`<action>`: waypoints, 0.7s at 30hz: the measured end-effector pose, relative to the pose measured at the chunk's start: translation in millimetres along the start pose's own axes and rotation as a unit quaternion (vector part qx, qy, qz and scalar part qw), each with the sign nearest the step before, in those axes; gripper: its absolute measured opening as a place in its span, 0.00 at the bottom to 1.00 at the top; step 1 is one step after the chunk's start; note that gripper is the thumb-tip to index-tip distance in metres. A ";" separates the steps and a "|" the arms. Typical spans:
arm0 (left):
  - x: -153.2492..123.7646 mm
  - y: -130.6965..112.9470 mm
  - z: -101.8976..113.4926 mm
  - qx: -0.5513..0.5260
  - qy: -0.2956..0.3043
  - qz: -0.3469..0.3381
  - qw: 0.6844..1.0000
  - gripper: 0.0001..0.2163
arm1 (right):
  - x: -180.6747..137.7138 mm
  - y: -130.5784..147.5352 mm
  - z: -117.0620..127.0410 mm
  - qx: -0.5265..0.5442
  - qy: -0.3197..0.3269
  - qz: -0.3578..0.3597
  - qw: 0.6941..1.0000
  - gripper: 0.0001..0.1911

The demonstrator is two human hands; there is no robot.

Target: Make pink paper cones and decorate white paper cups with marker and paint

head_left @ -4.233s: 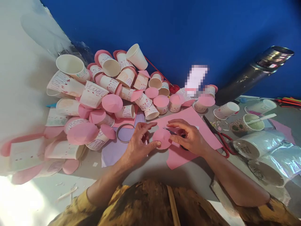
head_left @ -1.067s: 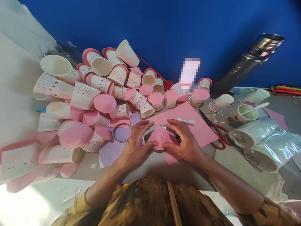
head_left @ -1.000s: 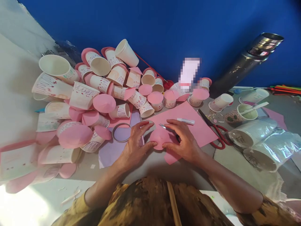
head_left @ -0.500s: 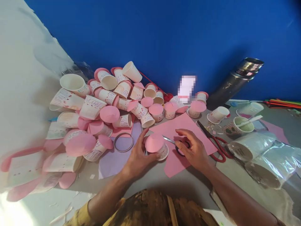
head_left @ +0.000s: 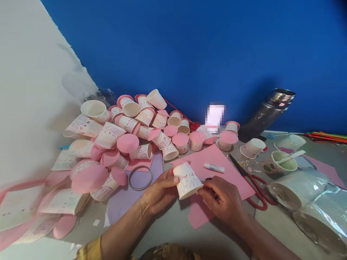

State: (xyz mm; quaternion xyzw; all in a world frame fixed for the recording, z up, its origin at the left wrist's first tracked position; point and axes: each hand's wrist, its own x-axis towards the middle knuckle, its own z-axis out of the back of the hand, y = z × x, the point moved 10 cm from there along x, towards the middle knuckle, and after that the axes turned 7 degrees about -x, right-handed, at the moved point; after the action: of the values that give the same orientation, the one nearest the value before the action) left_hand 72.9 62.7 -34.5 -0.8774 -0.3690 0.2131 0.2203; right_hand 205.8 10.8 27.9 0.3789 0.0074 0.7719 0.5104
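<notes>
My left hand (head_left: pixel 162 191) grips a white paper cup (head_left: pixel 188 184) near its pink paper top. The cup is tilted, its rim towards the right, and bears red dots and a purple zigzag. My right hand (head_left: pixel 223 198) has thumb and fingers at the cup's rim, closed on its edge. Black bits of small scissors (head_left: pixel 208 178) show by my right fingers; the rest of them is hidden. Beyond that hand, a small white glue tube (head_left: pixel 214 168) lies on a pink paper sheet (head_left: pixel 208 157). Large red-handled scissors (head_left: pixel 256 187) lie at the sheet's right side.
Several decorated cups with pink tops (head_left: pixel 127 143) are piled on the left. A tape ring (head_left: pixel 140 178) lies on purple paper (head_left: pixel 119 206). At right are wrapped cups (head_left: pixel 300 187), a cup with a white stick (head_left: pixel 282 160) and a dark flask (head_left: pixel 260 119) against the blue wall.
The cup has been lifted and tilted, showing its decorated side. My right hand has left the small scissors' handle for the cup's rim, uncovering the glue tube. The view has tilted up.
</notes>
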 end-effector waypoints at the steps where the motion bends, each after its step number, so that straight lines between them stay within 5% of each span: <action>1: -0.6 2.6 0.9 0.003 0.003 0.004 1.000 0.31 | 0.6 1.6 1.5 -0.007 -0.007 0.007 1.000 0.09; 6: -9.0 1.6 4.6 0.040 -0.007 -0.006 0.999 0.35 | 2.5 -4.1 6.4 -0.010 -0.015 -0.020 1.000 0.11; 11: -14.2 -35.0 14.4 0.089 -0.066 -0.156 0.982 0.29 | 2.4 -16.0 6.5 0.030 0.008 -0.094 0.995 0.11; 21: -19.4 -35.9 20.1 0.249 -0.114 -0.177 0.945 0.22 | 0.4 -15.2 -1.8 0.068 0.039 -0.139 0.987 0.13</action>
State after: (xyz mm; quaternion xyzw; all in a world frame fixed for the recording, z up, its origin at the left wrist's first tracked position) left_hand 30.0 75.6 -27.2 -0.6851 -0.4761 0.3544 0.4224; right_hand 216.5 19.1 20.8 0.3777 0.1328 0.7051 0.5853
